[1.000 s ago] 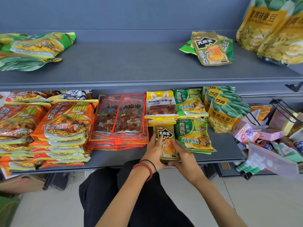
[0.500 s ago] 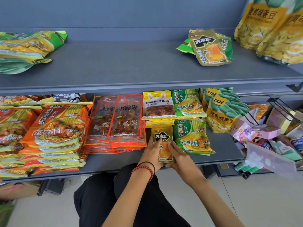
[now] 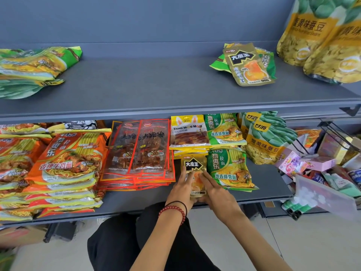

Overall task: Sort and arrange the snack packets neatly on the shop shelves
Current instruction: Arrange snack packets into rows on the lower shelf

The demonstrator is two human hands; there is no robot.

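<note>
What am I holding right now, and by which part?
The lower-shelf gold packet, between left hand and right hand, straight fingers flat on its side edges.

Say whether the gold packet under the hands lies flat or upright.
Flat: gold packet lies face-up on the lower shelf, left hand and right hand on it.

The fingers of the left hand (image 3: 180, 189) and right hand (image 3: 218, 192) hide much of the lower half of the gold packet (image 3: 195, 166). At one o'clock the big yellow bags (image 3: 320, 40) are cut by the top and right edges, and at four o'clock a clear bag (image 3: 324, 196) is too blurred to read.
</note>
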